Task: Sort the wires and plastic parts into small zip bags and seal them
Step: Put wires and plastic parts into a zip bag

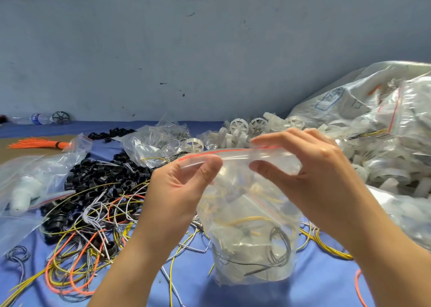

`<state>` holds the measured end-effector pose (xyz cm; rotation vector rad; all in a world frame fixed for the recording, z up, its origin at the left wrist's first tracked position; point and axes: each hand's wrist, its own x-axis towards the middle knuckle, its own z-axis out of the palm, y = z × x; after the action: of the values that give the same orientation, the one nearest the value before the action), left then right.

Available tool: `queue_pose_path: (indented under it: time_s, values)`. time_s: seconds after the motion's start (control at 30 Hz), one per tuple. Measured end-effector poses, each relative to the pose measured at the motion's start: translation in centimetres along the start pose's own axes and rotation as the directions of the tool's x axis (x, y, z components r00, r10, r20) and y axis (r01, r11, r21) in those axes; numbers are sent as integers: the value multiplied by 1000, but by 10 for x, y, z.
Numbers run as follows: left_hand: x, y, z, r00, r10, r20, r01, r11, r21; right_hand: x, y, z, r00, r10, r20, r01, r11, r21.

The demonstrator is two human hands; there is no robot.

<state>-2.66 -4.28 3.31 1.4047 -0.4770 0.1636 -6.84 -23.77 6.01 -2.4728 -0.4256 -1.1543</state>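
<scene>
A clear zip bag (251, 243) with a red line along its top hangs upright in front of me, with wires and pale plastic parts inside. My left hand (182, 190) pinches the left end of the zip strip between thumb and fingers. My right hand (310, 173) pinches the strip further right, thumb below and fingers above. A tangle of loose yellow, orange and grey wires (93, 225) lies on the blue table cover (326, 281) at the lower left, mixed with black plastic rings (98, 173).
White plastic wheels (240, 127) are heaped at the back centre. A big sack of filled bags (382, 129) takes up the right side. Other clear bags (23, 185) lie at the left, with an orange wire bundle (37, 143) and a water bottle (35, 118) behind them.
</scene>
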Motion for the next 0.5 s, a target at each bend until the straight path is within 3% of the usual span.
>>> queue_pose_path:
  time_s: [0.07, 0.13, 0.2, 0.3, 0.5]
  values:
    - [2, -3, -6, 999, -19, -37, 20, 999, 27, -3, 14, -2, 987, 157, -35, -144, 961, 236]
    - [3, -5, -9, 998, -24, -53, 27, 999, 48, -6, 27, -2, 946, 324, -8, -276, 818, 505]
    - [4, -7, -10, 997, -33, -75, 37, 998, 45, -10, 37, 3, 908, 413, 66, -348, 659, 667]
    - [4, -9, -8, 996, -43, -78, 47, 998, 50, -15, 40, 14, 894, 424, 149, -392, 576, 717]
    - [6, -8, -8, 992, -56, -110, 61, 997, 44, -16, 31, 28, 884, 456, 107, -345, 479, 807]
